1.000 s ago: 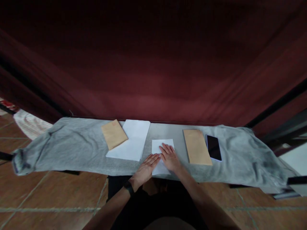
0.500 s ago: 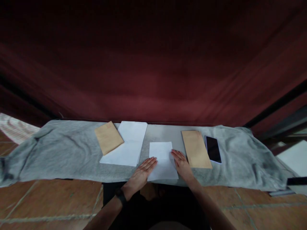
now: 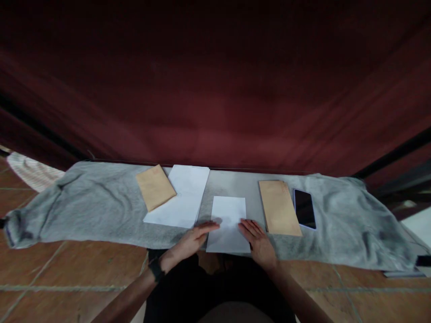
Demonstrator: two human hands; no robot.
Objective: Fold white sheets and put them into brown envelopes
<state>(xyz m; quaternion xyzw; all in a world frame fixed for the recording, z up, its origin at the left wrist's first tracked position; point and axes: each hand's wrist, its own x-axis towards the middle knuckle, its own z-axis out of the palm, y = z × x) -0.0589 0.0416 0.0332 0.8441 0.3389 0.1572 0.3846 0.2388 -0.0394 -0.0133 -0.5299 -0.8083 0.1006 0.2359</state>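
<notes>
A white sheet of paper lies in front of me, its lower end at the near edge of the cloth-covered surface. My left hand is turned on its side at the sheet's left edge, fingers stretched out and the tips over the paper. On the right edge of the sheet rests my right hand, palm down with its fingers straight. Neither hand grips anything. To the left is a stack of larger white paper, partly covered by brown envelopes.
More brown envelopes lie right of the sheet, with a dark-screened phone beside them. A grey cloth covers the long surface. Behind it rises a dark red fabric wall; tiled floor shows below.
My left hand has tipped from lying flat onto its side. My right hand has slid a little down the sheet's right edge. The whole view has shifted slightly.
</notes>
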